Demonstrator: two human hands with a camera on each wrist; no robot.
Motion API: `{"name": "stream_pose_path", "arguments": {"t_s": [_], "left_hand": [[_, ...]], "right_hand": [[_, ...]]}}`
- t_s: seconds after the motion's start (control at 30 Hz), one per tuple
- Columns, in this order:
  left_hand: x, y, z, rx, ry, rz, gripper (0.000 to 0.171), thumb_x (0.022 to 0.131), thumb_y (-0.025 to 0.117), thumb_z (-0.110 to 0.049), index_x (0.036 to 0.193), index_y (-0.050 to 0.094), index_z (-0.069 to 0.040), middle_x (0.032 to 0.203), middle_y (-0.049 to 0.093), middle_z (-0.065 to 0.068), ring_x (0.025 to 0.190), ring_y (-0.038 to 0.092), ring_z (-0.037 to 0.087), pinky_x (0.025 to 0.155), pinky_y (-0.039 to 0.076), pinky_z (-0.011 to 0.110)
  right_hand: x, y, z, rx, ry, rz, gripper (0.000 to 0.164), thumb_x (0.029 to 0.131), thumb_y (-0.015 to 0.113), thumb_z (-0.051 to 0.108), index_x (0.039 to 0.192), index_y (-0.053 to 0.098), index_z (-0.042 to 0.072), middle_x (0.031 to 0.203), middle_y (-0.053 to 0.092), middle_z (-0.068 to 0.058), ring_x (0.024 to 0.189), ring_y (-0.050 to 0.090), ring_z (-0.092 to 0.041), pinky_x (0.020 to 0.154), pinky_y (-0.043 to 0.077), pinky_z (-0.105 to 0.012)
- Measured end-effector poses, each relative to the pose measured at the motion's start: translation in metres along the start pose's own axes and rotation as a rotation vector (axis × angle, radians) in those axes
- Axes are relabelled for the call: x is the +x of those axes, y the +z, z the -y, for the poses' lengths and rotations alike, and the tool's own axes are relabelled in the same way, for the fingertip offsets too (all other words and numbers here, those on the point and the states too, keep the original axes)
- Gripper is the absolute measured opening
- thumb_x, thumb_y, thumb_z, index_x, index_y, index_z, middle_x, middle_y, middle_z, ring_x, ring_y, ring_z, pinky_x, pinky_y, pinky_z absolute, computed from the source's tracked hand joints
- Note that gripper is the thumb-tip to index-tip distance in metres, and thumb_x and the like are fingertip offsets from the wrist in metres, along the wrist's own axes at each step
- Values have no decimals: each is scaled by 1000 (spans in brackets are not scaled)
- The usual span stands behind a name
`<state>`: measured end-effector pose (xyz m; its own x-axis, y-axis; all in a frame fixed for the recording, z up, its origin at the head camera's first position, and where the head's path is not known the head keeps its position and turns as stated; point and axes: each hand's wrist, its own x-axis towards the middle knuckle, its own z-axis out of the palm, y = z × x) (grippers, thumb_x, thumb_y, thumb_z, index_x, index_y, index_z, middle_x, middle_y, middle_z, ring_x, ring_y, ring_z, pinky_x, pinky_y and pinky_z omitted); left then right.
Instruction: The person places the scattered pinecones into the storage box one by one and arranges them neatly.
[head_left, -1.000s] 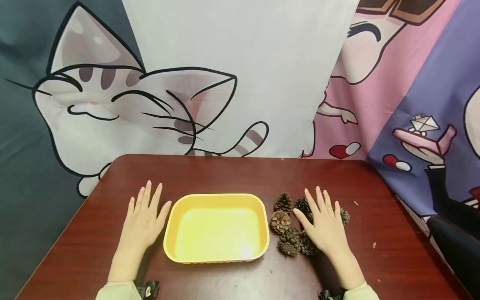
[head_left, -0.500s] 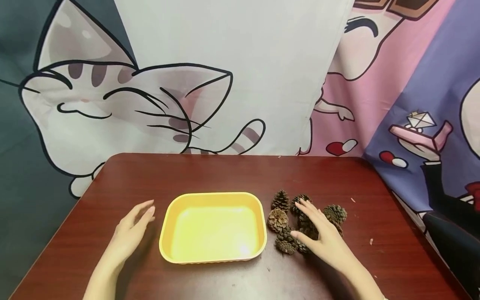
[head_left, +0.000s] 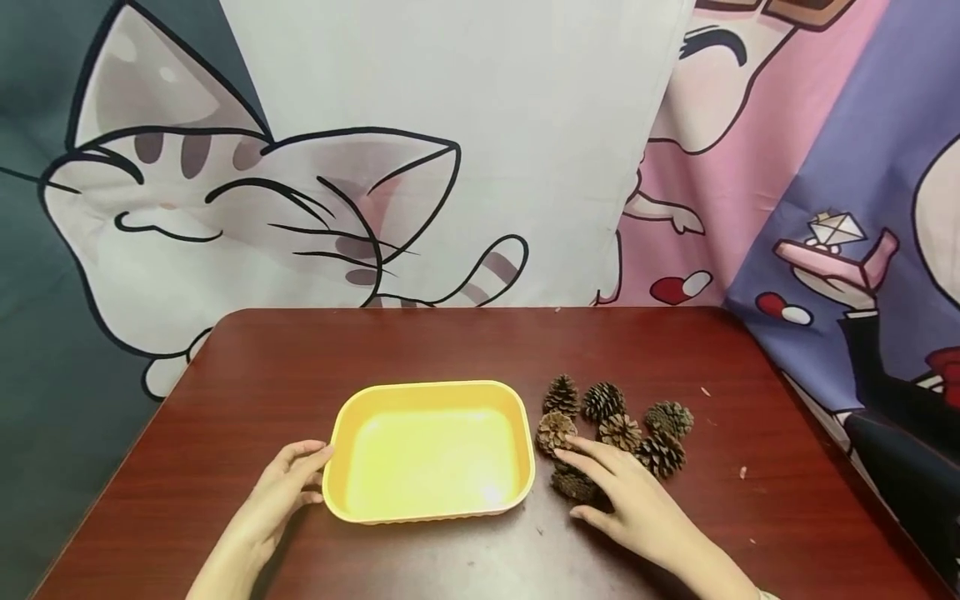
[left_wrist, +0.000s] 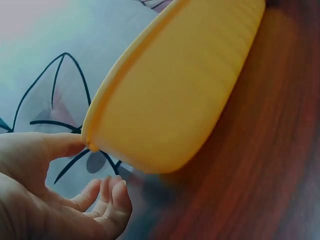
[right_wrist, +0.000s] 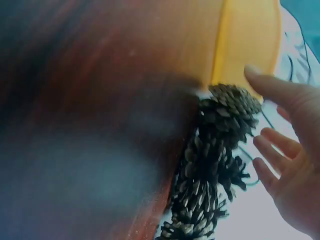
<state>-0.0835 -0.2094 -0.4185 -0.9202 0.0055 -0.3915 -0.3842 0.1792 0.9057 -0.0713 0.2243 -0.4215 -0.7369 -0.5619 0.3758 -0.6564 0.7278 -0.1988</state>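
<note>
A yellow plastic tray [head_left: 431, 454] with rounded corners stands on the table. At its left rim is my left hand [head_left: 273, 496]. In the left wrist view the thumb meets the rim of the tray [left_wrist: 160, 100], while the loosely bent fingers hang below, apart from its wall. To the right of the tray lie several brown pine cones [head_left: 602, 402]. My right hand [head_left: 637, 508] reaches over the nearest pine cone [head_left: 573, 483], partly hiding it. From the right wrist, thumb and fingers of the right hand [right_wrist: 295, 140] stand spread beside a pine cone [right_wrist: 232, 102], not closed round it.
The dark red wooden table [head_left: 420, 562] bears a few pale scraps at the right. Behind it hangs a cloth backdrop [head_left: 555, 150] with cartoon cats. A black chair part [head_left: 900, 483] shows beyond the table's right edge.
My left hand turned from lying flat on the table and came right to the tray's rim. My right hand moved left and nearer, over the front pine cones. The view shifted slightly.
</note>
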Motion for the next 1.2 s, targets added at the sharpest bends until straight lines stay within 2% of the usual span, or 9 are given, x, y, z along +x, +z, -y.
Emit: {"name": "stream_pose_path", "arguments": {"t_s": [0.23,0.5,0.67,0.8,0.97,1.2], "left_hand": [[-1,3,-3,-92,21,60,47,94,54,-31,123,31,-1,99,56,4,84,56,15,72,51,27],[5,3,-7,-119,46,101,39,92,57,-20,117,35,0,94,58,2,83,57,14,71,50,24],[9,1,-10,-149,63,147,44,91,56,-13,123,30,3,96,58,2,84,57,13,71,50,24],[13,-2,-12,-172,77,210,46,91,56,-12,125,28,4,95,59,2,83,59,13,71,51,26],[17,-5,-12,-196,76,274,44,92,54,-11,123,26,3,96,57,4,86,59,15,75,52,31],[20,-7,-11,-195,55,238,38,92,52,-15,120,30,-1,100,54,3,91,59,15,76,52,34]], "right_hand": [[0,6,2,-52,-52,40,69,64,84,20,126,56,17,126,54,-4,114,53,-21,85,47,-45],[1,10,2,-42,-73,-33,59,60,82,4,115,61,11,117,58,-3,109,54,-19,85,47,-37],[4,7,1,-53,-87,-48,57,60,80,5,113,61,12,113,59,0,106,54,-15,83,47,-34],[5,6,0,-60,-114,-58,58,59,81,7,114,61,12,113,59,-1,106,54,-15,83,47,-34],[3,5,1,-48,-146,-60,54,66,81,15,116,61,13,115,58,1,107,54,-14,84,46,-30],[-4,-4,7,43,-125,-43,57,68,82,23,120,59,18,118,54,9,106,51,-7,89,37,-12]]}}
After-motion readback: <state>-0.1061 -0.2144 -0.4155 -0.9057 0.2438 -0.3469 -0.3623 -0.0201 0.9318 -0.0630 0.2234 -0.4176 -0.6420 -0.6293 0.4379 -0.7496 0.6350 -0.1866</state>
